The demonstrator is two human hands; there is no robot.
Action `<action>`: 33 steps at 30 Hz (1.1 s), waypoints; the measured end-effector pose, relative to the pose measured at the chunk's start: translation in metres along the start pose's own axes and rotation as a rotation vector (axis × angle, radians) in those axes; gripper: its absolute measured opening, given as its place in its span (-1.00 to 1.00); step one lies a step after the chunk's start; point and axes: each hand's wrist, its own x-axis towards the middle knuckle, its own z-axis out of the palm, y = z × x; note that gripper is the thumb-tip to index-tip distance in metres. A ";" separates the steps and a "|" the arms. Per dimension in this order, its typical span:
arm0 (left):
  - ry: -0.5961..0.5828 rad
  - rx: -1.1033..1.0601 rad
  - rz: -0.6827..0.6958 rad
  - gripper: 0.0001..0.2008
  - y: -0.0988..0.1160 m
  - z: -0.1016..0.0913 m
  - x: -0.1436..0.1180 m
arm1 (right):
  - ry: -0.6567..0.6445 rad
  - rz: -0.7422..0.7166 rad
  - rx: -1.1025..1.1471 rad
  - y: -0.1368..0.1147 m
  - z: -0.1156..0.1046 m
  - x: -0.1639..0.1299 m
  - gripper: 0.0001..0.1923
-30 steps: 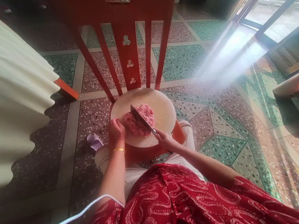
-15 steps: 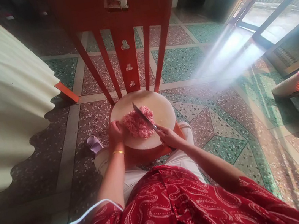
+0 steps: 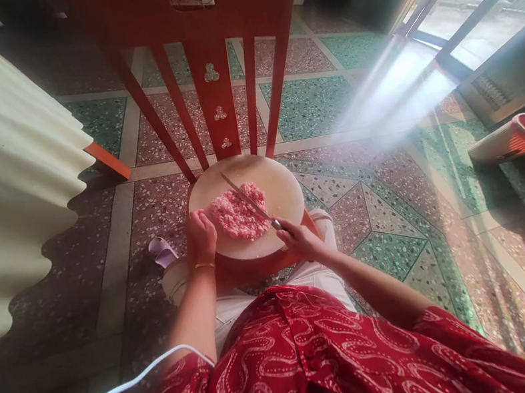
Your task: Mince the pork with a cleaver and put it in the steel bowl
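I see my right hand (image 3: 301, 240) with its grip clamped on the steel knife (image 3: 249, 200) over pink minced meat (image 3: 239, 212) on the round pale chopping board (image 3: 281, 186); my left hand (image 3: 201, 234) rests curled on the board's edge. Red wooden chair back (image 3: 211, 63) stands just behind.

1 knife (image 3: 247, 200), 1 board (image 3: 284, 186), 1 mince pile (image 3: 238, 213), 1 chair (image 3: 205, 44).

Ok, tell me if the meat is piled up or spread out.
Piled: the pink minced meat sits in one heap mid-board, knife across it.
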 end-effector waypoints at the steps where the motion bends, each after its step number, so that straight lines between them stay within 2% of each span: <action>1: 0.022 -0.027 -0.018 -0.75 0.001 0.000 0.000 | -0.003 -0.036 -0.061 0.002 -0.006 -0.007 -0.51; 5: 0.136 -0.250 -0.137 -0.76 0.011 -0.012 -0.006 | -0.133 -0.194 -0.309 0.027 -0.023 -0.030 -0.58; 8: 0.178 -0.332 -0.170 -0.73 0.023 -0.036 -0.025 | -0.251 -0.306 -0.416 0.052 -0.029 -0.037 -0.57; 10: 0.077 -0.265 -0.144 -0.68 0.031 -0.055 -0.047 | -0.319 -0.354 -0.472 0.066 -0.033 -0.037 -0.55; 12: -0.090 -0.156 -0.117 -0.65 0.038 -0.069 -0.073 | -0.393 -0.389 -0.523 0.076 -0.038 -0.034 -0.55; 14: -0.268 -0.048 -0.099 -0.67 0.043 -0.075 -0.101 | -0.468 -0.410 -0.559 0.085 -0.044 -0.028 -0.56; 17: -0.426 -0.011 -0.101 -0.71 0.048 -0.068 -0.135 | -0.527 -0.412 -0.581 0.096 -0.050 -0.017 -0.59; 20: -0.449 -0.010 -0.117 -0.74 0.052 -0.050 -0.148 | -0.553 -0.415 -0.626 0.105 -0.052 0.004 -0.65; 23: -0.375 -0.004 -0.123 -0.75 0.055 -0.034 -0.140 | -0.554 -0.432 -0.751 0.106 -0.053 0.037 -0.66; 26: -0.266 0.010 -0.120 -0.77 0.060 -0.029 -0.116 | -0.511 -0.437 -0.816 0.097 -0.057 0.069 -0.64; 29: -0.181 0.042 -0.088 -0.79 0.064 -0.035 -0.086 | -0.445 -0.412 -0.763 0.082 -0.068 0.089 -0.66; 33: -0.150 0.089 -0.029 -0.75 0.074 -0.037 -0.035 | -0.366 -0.334 -0.561 0.070 -0.081 0.099 -0.68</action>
